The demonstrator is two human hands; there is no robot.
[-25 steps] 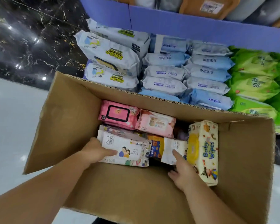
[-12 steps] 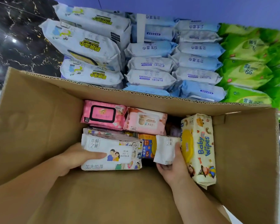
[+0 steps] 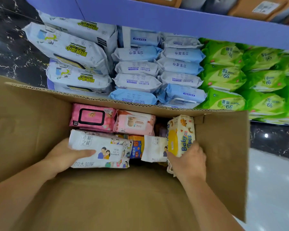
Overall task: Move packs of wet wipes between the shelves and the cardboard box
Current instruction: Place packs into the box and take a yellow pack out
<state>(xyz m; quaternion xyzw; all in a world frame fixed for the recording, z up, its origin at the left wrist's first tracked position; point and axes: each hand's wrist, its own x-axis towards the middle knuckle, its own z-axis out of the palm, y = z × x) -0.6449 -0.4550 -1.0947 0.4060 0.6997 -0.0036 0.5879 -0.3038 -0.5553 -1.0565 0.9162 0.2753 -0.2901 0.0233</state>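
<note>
L hand point(image 3: 66, 155) grips white pack point(image 3: 98, 148) | R hand point(image 3: 188, 160) clasps Baby Wipes pack point(image 3: 181, 135) in box point(image 3: 32, 117) | prob soft, slick film, some heft; take by ends

Both bare forearms reach in from six o'clock, the left from about seven, the right from about five. The left hand point(image 3: 66, 155) lies at nine o'clock of centre, thumb stretched toward three o'clock over a pack, fingers hidden beneath. The right hand point(image 3: 188, 160), at four o'clock, curls around an upright pack, knuckles up.
</note>
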